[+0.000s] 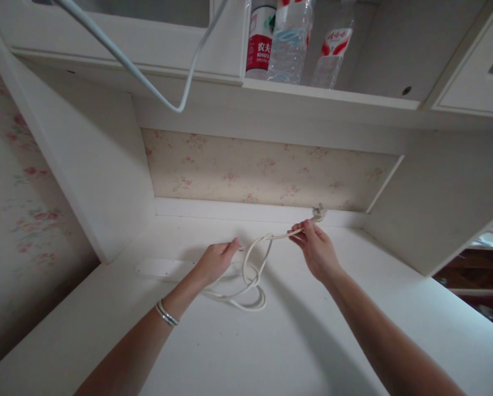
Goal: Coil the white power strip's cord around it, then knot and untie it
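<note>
A pale power cord (257, 279) hangs in tangled loops between my two hands, over the white surface. My right hand (315, 245) is closed, pinching the cord just below its plug (319, 212), whose prongs point up toward the back. My left hand (218, 261) is closed too, thumb on top, and a short pale bit of the cord shows at the thumb tip. Its other fingers are mostly hidden behind the hand. Behind the left wrist, a long white power strip (159, 268) lies on the surface, partly covered by my hand.
White side panels (93, 165) flank the white desktop (246, 352). Overhead, a shelf (333, 96) holds several plastic bottles (290, 49). A light-coloured cable (147, 82) dangles from above at the left. Floral wallpaper (263, 170) shows at the back.
</note>
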`<state>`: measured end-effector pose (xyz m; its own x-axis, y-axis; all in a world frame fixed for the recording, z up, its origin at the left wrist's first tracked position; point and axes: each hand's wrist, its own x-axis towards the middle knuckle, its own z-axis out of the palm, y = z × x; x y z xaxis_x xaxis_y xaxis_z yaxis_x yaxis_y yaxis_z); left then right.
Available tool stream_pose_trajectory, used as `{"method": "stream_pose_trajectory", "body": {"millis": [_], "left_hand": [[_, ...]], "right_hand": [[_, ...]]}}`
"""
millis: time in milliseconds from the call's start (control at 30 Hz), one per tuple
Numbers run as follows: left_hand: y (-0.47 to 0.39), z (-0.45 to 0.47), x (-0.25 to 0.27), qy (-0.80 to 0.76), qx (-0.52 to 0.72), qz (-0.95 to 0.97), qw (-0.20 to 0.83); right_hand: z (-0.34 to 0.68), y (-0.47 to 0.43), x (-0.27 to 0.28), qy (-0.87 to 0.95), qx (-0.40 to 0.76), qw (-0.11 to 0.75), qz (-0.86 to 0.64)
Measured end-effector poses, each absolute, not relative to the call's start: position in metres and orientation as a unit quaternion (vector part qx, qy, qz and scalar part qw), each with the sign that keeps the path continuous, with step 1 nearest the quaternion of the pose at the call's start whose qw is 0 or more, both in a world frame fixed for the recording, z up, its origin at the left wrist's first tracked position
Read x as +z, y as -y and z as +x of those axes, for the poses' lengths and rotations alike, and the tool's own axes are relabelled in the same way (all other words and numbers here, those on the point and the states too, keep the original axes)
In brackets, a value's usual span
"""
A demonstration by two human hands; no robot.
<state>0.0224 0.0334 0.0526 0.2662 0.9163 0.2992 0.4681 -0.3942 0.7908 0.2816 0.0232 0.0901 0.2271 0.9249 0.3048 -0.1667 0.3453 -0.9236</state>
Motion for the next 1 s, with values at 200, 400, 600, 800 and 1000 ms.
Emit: {"method": "stream_pose_trajectory", "body": {"millis": [200, 400, 600, 800, 1000], "left_hand": [[-0.042, -0.009, 0.04, -0.502, 0.364, 0.755, 0.213], [-0.04, -0.003, 0.037, -0.487, 0.367, 0.76, 0.226], [-0.042, -0.002, 0.034, -0.503, 0.305, 0.783, 0.203], [-0.025, 0.01, 0.032, -0.519, 0.197, 0.82, 0.137], [-0.005, 0.041, 0.02, -0.342, 0.129, 0.925, 0.106]], "right_hand": [[0.368, -0.029, 0.082, 0.298, 0.384, 0.757, -0.437], [0.386, -0.034, 0.058, 0.224, 0.397, 0.77, -0.446], [0.403, -0.043, 0.045, 0.164, 0.382, 0.775, -0.475], [0.397, -0.041, 0.039, 0.183, 0.373, 0.769, -0.486], [0.369, -0.041, 0.061, 0.215, 0.396, 0.786, -0.422]]}}
